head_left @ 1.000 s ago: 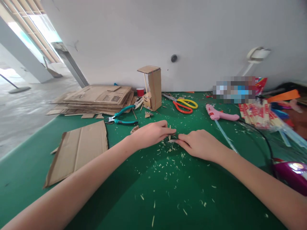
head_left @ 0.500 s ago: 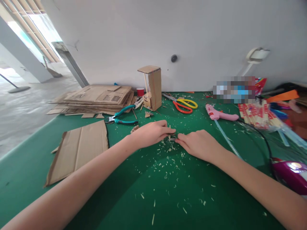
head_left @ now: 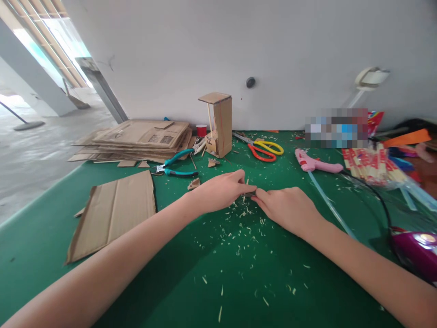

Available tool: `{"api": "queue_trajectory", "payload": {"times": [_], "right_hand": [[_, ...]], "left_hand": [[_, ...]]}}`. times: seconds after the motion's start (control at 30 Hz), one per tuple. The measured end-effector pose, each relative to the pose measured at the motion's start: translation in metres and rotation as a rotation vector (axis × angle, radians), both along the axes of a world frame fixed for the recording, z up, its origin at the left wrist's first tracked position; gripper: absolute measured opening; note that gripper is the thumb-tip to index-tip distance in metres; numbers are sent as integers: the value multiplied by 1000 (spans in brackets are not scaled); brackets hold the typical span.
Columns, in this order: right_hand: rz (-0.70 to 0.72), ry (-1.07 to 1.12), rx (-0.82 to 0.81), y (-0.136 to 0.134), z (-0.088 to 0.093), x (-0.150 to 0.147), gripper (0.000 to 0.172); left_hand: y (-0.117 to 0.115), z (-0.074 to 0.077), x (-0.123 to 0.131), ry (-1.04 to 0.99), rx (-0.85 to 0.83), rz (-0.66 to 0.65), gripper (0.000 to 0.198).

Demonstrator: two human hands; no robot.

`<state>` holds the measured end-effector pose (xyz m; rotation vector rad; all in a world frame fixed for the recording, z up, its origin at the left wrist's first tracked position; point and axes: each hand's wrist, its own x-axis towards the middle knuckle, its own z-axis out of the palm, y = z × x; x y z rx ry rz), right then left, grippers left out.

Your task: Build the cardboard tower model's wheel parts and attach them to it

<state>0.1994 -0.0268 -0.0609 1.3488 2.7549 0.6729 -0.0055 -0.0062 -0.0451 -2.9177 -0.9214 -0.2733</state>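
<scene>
My left hand (head_left: pixel 223 190) is closed in a pinch around a small pale stick (head_left: pixel 247 182), with a small dark piece beside it at the fingertips. My right hand (head_left: pixel 288 206) is closed too, its thumb and finger pinching the end of a small thin blade-like piece (head_left: pixel 251 193) near the stick. The fingertips of both hands almost meet. Below them, pale wood shavings (head_left: pixel 235 234) lie scattered over the green tabletop (head_left: pixel 164 287). A small cardboard scrap (head_left: pixel 194 184) rests just left of my left hand.
Behind stand a cardboard model (head_left: pixel 223 127) and a cardboard stack (head_left: pixel 136 139). Teal pliers (head_left: pixel 177 172) and a cardboard sheet (head_left: pixel 114 212) lie left. Scissors (head_left: pixel 261 149), a pink glue gun (head_left: pixel 317 163), bagged sticks (head_left: pixel 367 164) and a purple device (head_left: pixel 418 250) are rightward.
The two hands have drawn closer together at the fingertips, and the thin piece has moved up against the stick. The whole view has shifted slightly.
</scene>
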Motion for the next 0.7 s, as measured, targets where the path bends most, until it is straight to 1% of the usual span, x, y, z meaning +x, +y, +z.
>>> {"api": "queue_trajectory", "payload": {"times": [0.17,0.27,0.33,0.4,0.47,0.57,0.7], "right_hand": [[-10,-9,-73,-3,3,-2,38],[-13,37,-162,-2,3,0,42],[-22,67,-179,-1,2,2,43],[-42,66,-133,0,1,3,42],[-52,46,-51,2,1,3,41],[-10,34,37,3,-1,3,38],[35,40,78,2,-4,2,35]], "left_hand": [[0,-2,0,12,35,1,47],[0,-2,0,8,44,9,43],[0,-1,0,3,39,19,40],[0,-1,0,0,34,29,39],[0,0,-1,5,37,35,41],[0,0,-1,10,42,37,43],[0,-1,0,0,30,41,43]]}}
